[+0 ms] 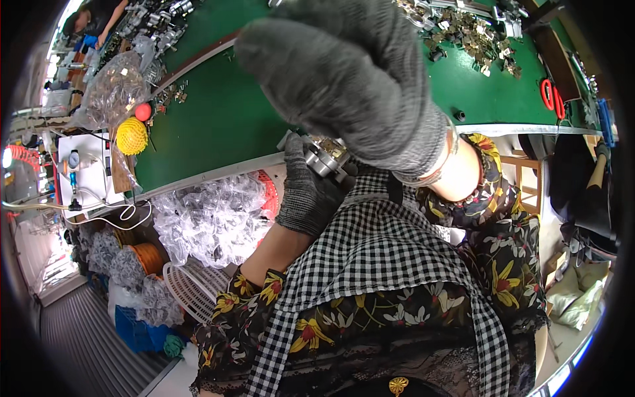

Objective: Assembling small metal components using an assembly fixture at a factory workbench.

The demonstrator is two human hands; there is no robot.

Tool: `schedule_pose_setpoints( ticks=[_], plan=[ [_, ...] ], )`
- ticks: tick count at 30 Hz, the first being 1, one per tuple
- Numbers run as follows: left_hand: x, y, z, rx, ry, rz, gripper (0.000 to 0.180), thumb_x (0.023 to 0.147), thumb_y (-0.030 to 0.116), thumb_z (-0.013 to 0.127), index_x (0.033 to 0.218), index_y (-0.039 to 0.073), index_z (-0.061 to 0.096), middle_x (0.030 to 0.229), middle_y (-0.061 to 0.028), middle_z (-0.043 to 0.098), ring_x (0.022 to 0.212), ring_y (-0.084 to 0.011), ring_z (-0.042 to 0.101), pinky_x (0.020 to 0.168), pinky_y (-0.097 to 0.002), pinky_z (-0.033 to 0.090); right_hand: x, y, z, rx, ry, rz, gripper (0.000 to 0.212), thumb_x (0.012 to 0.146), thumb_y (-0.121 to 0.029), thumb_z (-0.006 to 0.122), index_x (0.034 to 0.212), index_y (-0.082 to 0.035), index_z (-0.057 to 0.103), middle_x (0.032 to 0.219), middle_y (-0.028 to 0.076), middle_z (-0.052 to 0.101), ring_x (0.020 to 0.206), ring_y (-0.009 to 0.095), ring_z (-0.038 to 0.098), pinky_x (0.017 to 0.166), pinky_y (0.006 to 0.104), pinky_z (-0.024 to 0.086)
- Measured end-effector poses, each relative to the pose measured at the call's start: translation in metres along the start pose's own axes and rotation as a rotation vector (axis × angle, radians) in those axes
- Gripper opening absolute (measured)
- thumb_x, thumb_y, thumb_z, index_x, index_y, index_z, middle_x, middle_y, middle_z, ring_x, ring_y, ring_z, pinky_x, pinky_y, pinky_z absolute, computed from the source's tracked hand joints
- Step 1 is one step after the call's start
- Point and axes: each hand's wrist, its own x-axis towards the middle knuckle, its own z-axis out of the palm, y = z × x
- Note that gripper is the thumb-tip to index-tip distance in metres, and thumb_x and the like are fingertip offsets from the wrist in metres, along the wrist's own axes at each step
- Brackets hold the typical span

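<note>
My left hand (305, 198), in a dark grey knit glove, is closed around a round silver metal part (324, 161). The part has a brassy inside and sits at the table's near edge, against the checked apron (370, 245). Its exact kind does not show. My right hand (350, 86), gloved the same way, is raised over the table, large and slightly blurred. It hides part of the table and some of the metal part. The ends of its fingers are turned away or cut off by the top rim, so anything in them is hidden.
Small brassy metal pieces (466, 36) are heaped at the far right, near red-handled scissors (551, 97). A yellow knobbly ball (131, 136) and a red ball (143, 112) are at left. Clear plastic pieces (211, 218) fill a container below the table (211, 126). Other people are nearby.
</note>
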Motion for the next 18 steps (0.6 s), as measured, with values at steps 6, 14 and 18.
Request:
schedule_pose_setpoints(
  ticks=[6, 14, 18],
  plan=[
    [0.031, -0.009, -0.037, 1.929, -0.132, 1.635, 0.038, 0.081, 0.036, 0.06, 0.104, 0.006, 0.058, 0.113, -0.014, 0.059, 0.102, -0.0257, 0.057, 0.091, -0.0484, 0.043, -0.011, -0.002, 0.001, -0.053, -0.286, 0.126, 0.028, 0.086, -0.026, 0.057, 0.08, 0.0, 0.067, 0.071, 0.012, 0.064, 0.064, 0.016, 0.062, 0.052, 0.0317, 0.046],
    [-0.005, -0.001, -0.004, 0.073, -0.099, 0.049, 0.04, 0.086, 0.048, 0.051, 0.101, 0.011, 0.054, 0.096, -0.0077, 0.058, 0.084, -0.0238, 0.057, 0.072, -0.0389, 0.046, 0.012, -0.024, -0.005, 0.488, -0.113, 0.796, 0.022, 0.085, -0.02, 0.062, 0.092, 0.001, 0.063, 0.083, 0.011, 0.064, 0.066, 0.016, 0.061, 0.054, 0.0266, 0.048],
    [0.046, -0.002, -0.071, 0.303, -0.491, 0.265, 0.043, 0.088, 0.053, 0.046, 0.101, 0.013, 0.053, 0.088, -0.0048, 0.059, 0.071, -0.0233, 0.057, 0.065, -0.0356, 0.047, -0.001, -0.02, 0.005, 0.232, -0.286, 0.633, 0.022, 0.084, -0.02, 0.062, 0.092, 0.0, 0.066, 0.08, 0.013, 0.064, 0.068, 0.019, 0.063, 0.057, 0.0284, 0.049]
  ],
)
